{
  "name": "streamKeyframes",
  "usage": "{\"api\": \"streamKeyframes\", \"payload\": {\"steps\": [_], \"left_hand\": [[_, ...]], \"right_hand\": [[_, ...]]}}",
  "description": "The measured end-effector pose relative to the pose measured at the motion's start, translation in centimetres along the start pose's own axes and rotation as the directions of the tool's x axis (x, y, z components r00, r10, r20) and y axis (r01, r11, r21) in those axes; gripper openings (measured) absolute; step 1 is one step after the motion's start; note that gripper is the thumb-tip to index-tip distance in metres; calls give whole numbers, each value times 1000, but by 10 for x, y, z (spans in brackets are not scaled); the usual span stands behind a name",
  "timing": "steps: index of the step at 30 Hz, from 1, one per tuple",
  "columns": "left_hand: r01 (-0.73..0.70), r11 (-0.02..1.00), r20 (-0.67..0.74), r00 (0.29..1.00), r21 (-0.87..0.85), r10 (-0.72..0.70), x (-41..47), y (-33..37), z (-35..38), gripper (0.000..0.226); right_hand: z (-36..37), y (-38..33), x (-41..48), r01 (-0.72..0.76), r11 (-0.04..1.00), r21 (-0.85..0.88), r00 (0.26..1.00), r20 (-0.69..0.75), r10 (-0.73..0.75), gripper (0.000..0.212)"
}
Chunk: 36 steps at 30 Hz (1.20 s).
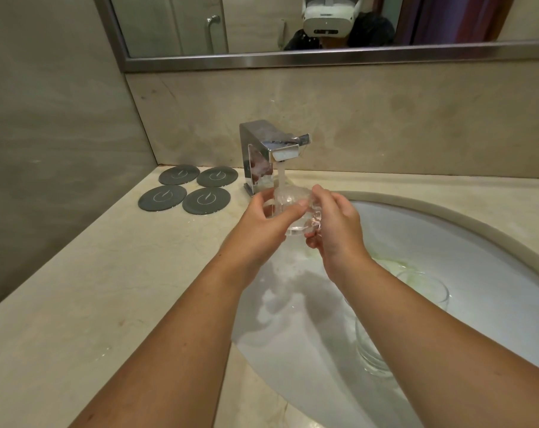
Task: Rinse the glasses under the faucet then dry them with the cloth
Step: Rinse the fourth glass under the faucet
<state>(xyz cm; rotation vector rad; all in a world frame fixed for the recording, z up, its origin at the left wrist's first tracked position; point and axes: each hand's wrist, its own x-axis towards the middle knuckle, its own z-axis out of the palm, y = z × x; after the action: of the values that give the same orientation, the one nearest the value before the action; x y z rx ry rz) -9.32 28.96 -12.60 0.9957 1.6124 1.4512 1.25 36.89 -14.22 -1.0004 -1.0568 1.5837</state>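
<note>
Glass (pixel 288 211) gripped between both hands' fingers (pixel 296 208), under faucet (pixel 271 149).

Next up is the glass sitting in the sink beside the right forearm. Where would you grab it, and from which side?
Take the sink glass by its upper wall just under the rim, coming down from above on its right side. Its mouth seems to face up and lies exposed, while the right forearm covers its lower left.
</note>
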Motion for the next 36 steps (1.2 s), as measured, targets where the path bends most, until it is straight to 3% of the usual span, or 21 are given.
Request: {"api": "streamKeyframes", "payload": {"steps": [8, 11, 15, 19, 21, 23, 27, 31, 36], "left_hand": [[14, 996, -70, 997, -87, -20, 1, 0, -1, 46], [-46, 997, -86, 995, -64, 41, 1, 1, -2, 57], [-103, 995, -72, 992, -16, 102, 2, -2, -4, 64], [-87, 996, -35, 996, -35, 86, 4, -3, -2, 98], [-35, 997, -26, 999, -74, 33, 3, 0, 0, 105], [32, 995, -10, 999, -90, -33, 1, 1, 1, 95], [46, 994, -55, 997, -101, -52, 1, 1, -1, 51], [0, 996, -89, 996, -93, -8, 2, 3, -2, 72], [-41, 993, -67, 997, -112, 33, -2, 6, -3, 74]], "right_hand": [[2, 2, -2, 95, 995, -28, 994, 47, -94, 37], [3, 3, -1, 14, 999, -43, 995, 99, -9, 54], [2, 2, -1, -99, 995, 1, 983, 158, 97, 55], [3, 2, -1, -48, 998, 28, 992, 117, 45, 43], [2, 0, -1, -13, 999, 44, 996, 91, 9, 34], [1, -1, -1, 14, 998, 60, 996, 87, -19, 30], [4, 0, -2, 22, 997, 70, 995, 96, -28, 31], [3, 1, 0, -32, 999, 18, 990, 136, 29, 40], [2, 0, -1, -124, 992, 13, 986, 114, 122, 47]]}}
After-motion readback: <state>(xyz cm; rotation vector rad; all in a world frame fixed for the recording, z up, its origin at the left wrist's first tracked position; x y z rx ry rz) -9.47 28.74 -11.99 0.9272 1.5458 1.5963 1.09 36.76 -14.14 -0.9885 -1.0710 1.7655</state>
